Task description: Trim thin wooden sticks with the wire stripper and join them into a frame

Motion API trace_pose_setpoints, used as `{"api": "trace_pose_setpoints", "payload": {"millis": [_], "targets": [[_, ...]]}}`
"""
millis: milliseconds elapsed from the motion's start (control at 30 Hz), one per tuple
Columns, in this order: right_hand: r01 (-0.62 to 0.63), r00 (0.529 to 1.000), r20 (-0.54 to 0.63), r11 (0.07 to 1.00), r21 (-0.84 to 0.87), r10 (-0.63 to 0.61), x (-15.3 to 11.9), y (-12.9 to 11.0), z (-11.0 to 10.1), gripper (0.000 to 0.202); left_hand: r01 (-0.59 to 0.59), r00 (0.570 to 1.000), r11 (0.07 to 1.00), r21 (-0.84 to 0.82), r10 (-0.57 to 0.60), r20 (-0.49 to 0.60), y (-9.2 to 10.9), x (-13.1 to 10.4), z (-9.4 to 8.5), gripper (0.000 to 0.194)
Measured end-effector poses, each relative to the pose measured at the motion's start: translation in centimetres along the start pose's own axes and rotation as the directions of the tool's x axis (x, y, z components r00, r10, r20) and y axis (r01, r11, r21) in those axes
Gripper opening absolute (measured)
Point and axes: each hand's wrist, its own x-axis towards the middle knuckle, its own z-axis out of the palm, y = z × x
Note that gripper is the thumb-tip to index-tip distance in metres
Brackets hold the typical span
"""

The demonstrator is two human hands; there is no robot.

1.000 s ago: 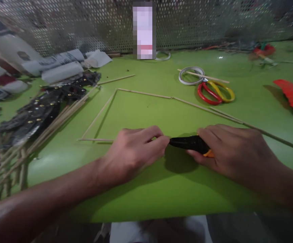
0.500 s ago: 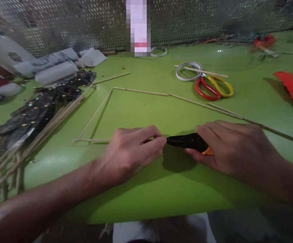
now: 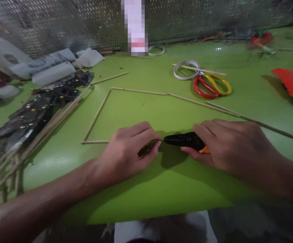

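Observation:
My right hand [image 3: 227, 145] is closed around black pliers [image 3: 184, 140] with orange on the handle, their jaws pointing left. My left hand [image 3: 130, 146] is closed in a pinch on a thin wooden stick [image 3: 94, 142], which shows to the left of the hand and is mostly covered by it. Just right of my left fingertips, the jaw tip meets a small thin end; what exactly it bites is too small to tell. That stick joins other thin sticks [image 3: 138, 91] in an angular outline lying on the green table [image 3: 136, 192].
Scissors [image 3: 207, 87] with red and yellow handles lie beyond my right hand, beside a tape roll [image 3: 176, 75]. A red-handled cutter [image 3: 292, 84] is at far right. Bundled sticks [image 3: 57, 118] and black material [image 3: 38, 104] lie left. Perforated metal [image 3: 199, 23] borders the back.
The stick outline's near left corner has shifted right and come down against the table. My left thumb and fingers have changed their hold slightly. The pliers stay in my right hand.

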Motion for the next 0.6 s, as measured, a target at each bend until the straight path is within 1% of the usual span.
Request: {"api": "trace_pose_setpoints", "payload": {"millis": [167, 367, 500, 600], "targets": [[0.015, 1.0, 0.0, 1.0, 0.015, -0.015, 0.04, 0.1, 0.1, 0.043, -0.009, 1.0, 0.998, -0.055, 0.009, 0.014, -0.05, -0.03, -0.21, 0.009], [-0.011, 1.0, 0.008, 0.999, 0.052, 0.011, -0.14, 0.14, 0.14, 0.045, 0.01, 1.0, 0.994, -0.113, -0.012, -0.018, -0.22, 0.09, -0.1, 0.01], [0.005, 1.0, 0.002, 0.999, 0.04, -0.005, -0.19, 0.15, 0.19, 0.044, 0.009, 1.0, 0.994, -0.112, -0.01, -0.011, -0.41, -0.02, -0.09, 0.009], [-0.007, 1.0, -0.01, 1.0, 0.027, 0.007, -0.15, 0.1, 0.28, 0.045, 0.006, 1.0, 0.997, -0.082, -0.003, 0.029, -0.54, -0.2, -0.15, 0.012]]}}
